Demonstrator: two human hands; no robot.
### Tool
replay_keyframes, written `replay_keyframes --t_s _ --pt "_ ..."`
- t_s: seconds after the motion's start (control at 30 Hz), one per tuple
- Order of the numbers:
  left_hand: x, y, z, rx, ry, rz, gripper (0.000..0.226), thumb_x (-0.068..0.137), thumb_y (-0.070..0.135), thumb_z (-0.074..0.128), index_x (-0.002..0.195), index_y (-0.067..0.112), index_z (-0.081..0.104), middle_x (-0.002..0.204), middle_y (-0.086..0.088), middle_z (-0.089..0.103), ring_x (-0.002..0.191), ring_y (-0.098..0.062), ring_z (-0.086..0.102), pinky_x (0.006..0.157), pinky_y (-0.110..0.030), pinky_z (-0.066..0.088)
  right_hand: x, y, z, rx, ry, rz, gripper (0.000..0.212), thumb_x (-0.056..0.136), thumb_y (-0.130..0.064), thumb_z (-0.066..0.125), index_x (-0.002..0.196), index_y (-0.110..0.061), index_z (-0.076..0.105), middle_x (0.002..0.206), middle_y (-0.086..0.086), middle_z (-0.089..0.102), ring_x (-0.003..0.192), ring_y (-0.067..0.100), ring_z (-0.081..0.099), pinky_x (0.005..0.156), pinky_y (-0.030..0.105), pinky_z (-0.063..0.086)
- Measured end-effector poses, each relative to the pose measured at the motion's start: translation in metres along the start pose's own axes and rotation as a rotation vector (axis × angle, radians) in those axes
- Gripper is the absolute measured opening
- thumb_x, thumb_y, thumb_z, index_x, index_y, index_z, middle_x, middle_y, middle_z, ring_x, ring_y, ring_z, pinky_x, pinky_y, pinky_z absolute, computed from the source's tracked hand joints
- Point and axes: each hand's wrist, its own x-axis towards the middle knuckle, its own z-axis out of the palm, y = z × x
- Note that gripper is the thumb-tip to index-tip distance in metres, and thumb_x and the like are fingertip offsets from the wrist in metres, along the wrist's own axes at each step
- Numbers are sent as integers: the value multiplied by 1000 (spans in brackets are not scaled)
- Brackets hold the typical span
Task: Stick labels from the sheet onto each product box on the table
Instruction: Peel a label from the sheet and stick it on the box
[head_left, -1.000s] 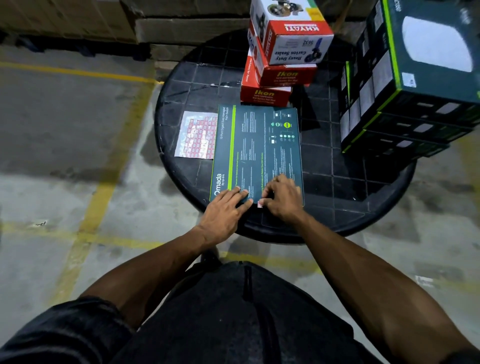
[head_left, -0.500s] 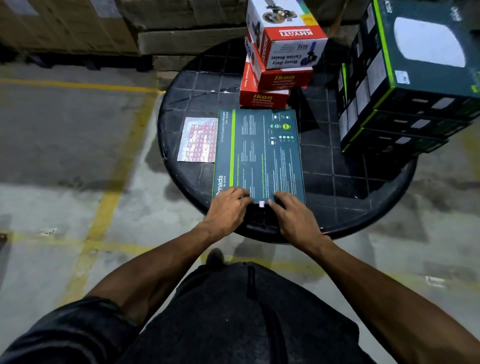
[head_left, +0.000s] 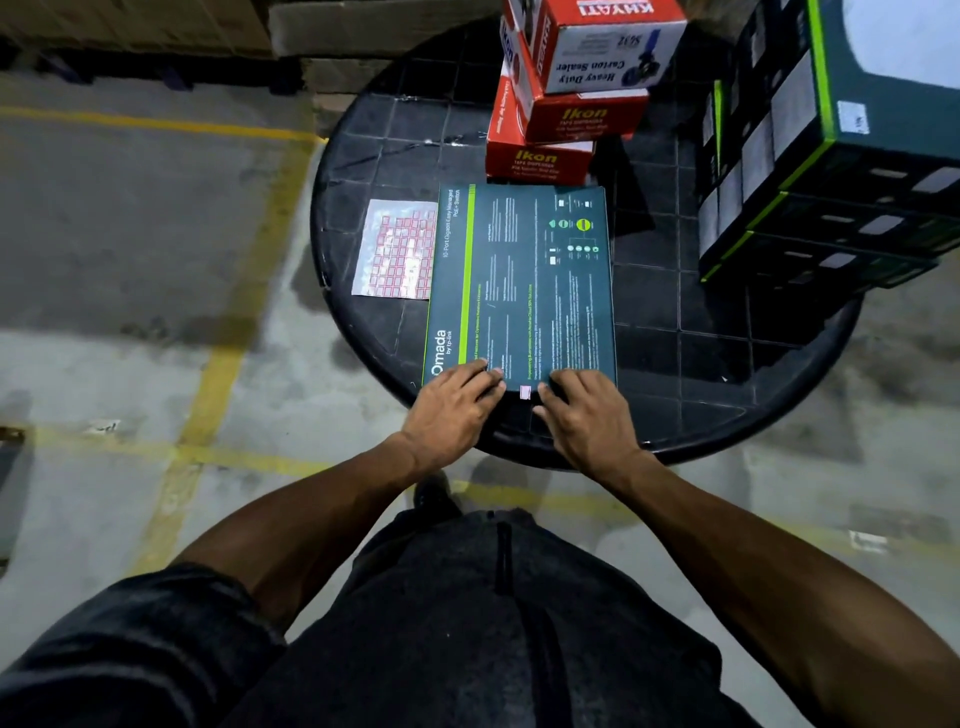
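Once a label (head_left: 525, 392) sits on the near edge of the flat teal box (head_left: 524, 291), the step in hand appears to be securing it and handing the box off. The label is a small pale rectangle lying between the two hands, at the box's front rim. The left hand (head_left: 457, 410) rests on the box's near left corner, fingers extended flat toward the label and gripping nothing. The right hand (head_left: 587, 415) rests on the near right portion, fingers spread and slightly bent on the box face, also gripping nothing. To finish well, the operator should press along the label from its centre outward so that no edge lifts, keeping the box steady with the other hand.

The label sheet (head_left: 397, 249) lies just beside the box on its left, partly tucked against its long edge, within easy reach for the next peel. Beyond the box stands a stack of red boxes (head_left: 561, 119), and to the right a stack of dark green-trimmed boxes (head_left: 810, 171), all on the round black surface (head_left: 727, 358). Whether those already carry labels cannot be told.
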Motion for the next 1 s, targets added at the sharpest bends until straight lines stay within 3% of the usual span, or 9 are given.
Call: replay_keyframes --t_s 0.13,0.27,0.37,0.5,0.63,0.77,1.0 --pt "2 1 -1 -53 75 -18 38 87 20 44 111 8 70 114 -8 67 110 -29 60 90 -38 49 0 0 0 15 12 2 24 91 -25 59 101 -5 68 96 13 60 81 30 54 72 39 44" --pt "13 5 -9 -124 144 -100 17 78 10 72 94 12 75 92 -1 69 87 -23 62 73 -30 46 5 -2 0 65 45 71 14 88 -20 65 92 -8 70 88 10 60 75 28 53 68 37 43" --pt "14 6 -10 -158 125 -132 15 77 8 77 91 12 75 88 -1 68 81 -23 62 65 -30 48 10 -3 -2 81 29 98 4 81 -13 72 81 -10 69 81 7 57 70 26 49 64 35 40" --pt "15 6 -10 -198 72 -181 15 77 6 75 90 13 74 88 0 67 82 -24 61 59 -32 53 14 -3 -6 120 -1 137 9 75 -8 76 74 -10 67 77 6 55 66 25 47 58 33 34" --pt "15 10 -15 -184 42 -190 15 78 10 74 93 12 73 91 -1 67 84 -23 60 56 -32 52 10 -2 -9 177 -30 170 6 80 -13 76 79 -11 71 82 3 57 69 24 48 58 31 34" --pt "13 7 -14 -128 0 -96 24 76 9 76 99 6 72 97 -8 67 90 -28 62 58 -39 57 15 -6 -15 262 -35 299 11 81 -21 78 78 -12 72 84 1 59 72 24 53 56 33 44" --pt "4 -3 -13 -88 -77 38 44 66 4 83 108 1 71 114 -13 69 106 -35 65 68 -43 60 20 -14 -19 199 -42 356 26 77 -32 81 68 -14 65 76 2 56 69 24 52 56 34 43"
